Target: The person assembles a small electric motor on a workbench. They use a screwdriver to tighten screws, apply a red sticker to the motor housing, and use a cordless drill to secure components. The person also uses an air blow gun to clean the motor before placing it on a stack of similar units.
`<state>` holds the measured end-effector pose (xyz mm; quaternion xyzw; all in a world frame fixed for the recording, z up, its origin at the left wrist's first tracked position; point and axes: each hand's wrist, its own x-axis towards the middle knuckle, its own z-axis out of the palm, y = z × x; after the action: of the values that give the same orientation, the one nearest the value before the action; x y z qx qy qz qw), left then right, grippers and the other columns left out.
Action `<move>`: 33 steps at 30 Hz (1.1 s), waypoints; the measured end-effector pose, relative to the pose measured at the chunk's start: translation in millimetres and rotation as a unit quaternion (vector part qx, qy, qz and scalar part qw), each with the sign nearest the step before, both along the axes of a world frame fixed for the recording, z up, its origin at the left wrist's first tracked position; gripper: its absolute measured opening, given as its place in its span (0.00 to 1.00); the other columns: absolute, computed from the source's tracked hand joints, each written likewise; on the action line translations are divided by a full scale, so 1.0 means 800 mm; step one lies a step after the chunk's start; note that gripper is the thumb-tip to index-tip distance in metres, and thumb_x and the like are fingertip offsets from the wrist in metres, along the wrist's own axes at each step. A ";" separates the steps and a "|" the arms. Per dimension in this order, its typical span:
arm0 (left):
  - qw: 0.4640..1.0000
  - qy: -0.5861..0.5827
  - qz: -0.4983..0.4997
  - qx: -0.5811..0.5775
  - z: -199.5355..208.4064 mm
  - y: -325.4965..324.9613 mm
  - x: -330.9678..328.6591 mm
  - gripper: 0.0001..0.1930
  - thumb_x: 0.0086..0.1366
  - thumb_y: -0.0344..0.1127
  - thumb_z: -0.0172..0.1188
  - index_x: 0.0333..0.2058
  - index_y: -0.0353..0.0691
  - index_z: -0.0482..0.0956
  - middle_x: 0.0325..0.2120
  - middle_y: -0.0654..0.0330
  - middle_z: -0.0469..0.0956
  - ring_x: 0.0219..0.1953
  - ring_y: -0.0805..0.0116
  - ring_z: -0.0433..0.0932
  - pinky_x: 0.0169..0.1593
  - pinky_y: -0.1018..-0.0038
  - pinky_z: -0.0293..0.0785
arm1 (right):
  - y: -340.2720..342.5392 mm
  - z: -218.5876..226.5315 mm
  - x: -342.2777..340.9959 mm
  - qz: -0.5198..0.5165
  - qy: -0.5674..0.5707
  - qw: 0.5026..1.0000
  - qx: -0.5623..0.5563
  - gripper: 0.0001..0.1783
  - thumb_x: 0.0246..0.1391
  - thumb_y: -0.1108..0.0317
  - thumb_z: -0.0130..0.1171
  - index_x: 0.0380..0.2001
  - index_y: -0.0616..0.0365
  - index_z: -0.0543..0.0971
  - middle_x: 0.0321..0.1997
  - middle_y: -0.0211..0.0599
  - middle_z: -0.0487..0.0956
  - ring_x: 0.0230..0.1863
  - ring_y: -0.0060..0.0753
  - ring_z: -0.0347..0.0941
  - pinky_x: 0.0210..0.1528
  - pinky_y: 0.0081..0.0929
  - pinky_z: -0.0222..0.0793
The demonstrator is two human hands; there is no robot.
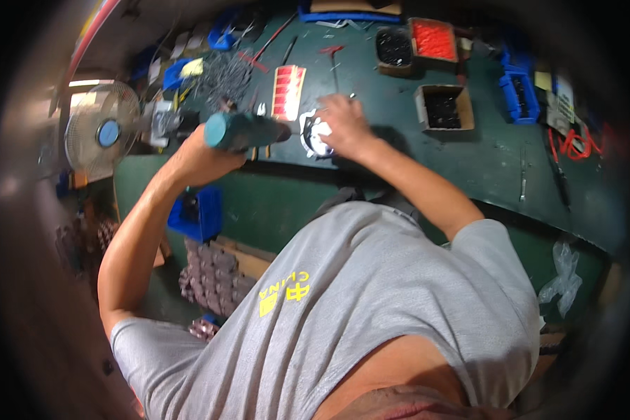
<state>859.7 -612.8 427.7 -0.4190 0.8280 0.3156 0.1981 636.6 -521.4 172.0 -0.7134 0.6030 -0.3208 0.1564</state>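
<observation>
My left hand (206,161) is closed round the handle of a teal cordless drill (234,131), its dark nose pointing right over the bench's front edge. Just right of that nose lies a shiny round part (308,142) with a white rim and a dark inside. My right hand (346,127) grips the part's right side from above, the fingers bent and partly covering it. A gap shows between the drill's nose and the part. What sits inside the part is too bright and blurred to make out.
Behind the part lies a sheet of red labels (287,92). Open boxes hold red pieces (432,40) and black pieces (441,112). A heap of thin grey pieces (220,80) lies at left, near a fan (103,133). Blue bins (518,98) stand at right.
</observation>
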 end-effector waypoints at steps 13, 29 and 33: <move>0.994 0.097 0.010 0.041 0.008 -0.011 0.018 0.21 0.58 0.26 0.69 0.52 0.35 0.78 0.39 0.59 0.81 0.41 0.68 0.76 0.50 0.68 0.77 | -0.026 -0.022 0.060 0.012 0.115 0.992 0.041 0.12 0.47 0.70 0.61 0.34 0.59 0.88 0.59 0.46 0.78 0.71 0.50 0.63 0.71 0.68 0.50; 0.898 0.323 0.170 0.245 -0.055 -0.067 0.094 0.22 0.57 0.31 0.76 0.50 0.41 0.81 0.43 0.64 0.81 0.46 0.71 0.78 0.54 0.70 0.76 | 0.087 0.118 -0.079 -0.101 -0.621 0.770 0.105 0.10 0.63 0.73 0.65 0.46 0.63 0.81 0.38 0.39 0.85 0.39 0.29 0.83 0.39 0.25 0.81; 0.847 0.411 0.165 0.294 -0.117 -0.032 0.039 0.23 0.56 0.34 0.74 0.49 0.37 0.79 0.37 0.61 0.81 0.38 0.67 0.80 0.46 0.69 0.78 | 0.136 0.132 -0.097 -0.131 -0.761 0.635 0.040 0.08 0.63 0.69 0.66 0.43 0.58 0.81 0.36 0.36 0.84 0.37 0.29 0.83 0.35 0.25 0.79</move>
<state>891.2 -638.2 334.1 -0.3036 0.6213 0.7152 -0.1013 559.1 -412.5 277.4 -0.1233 0.3702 -0.7427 0.5442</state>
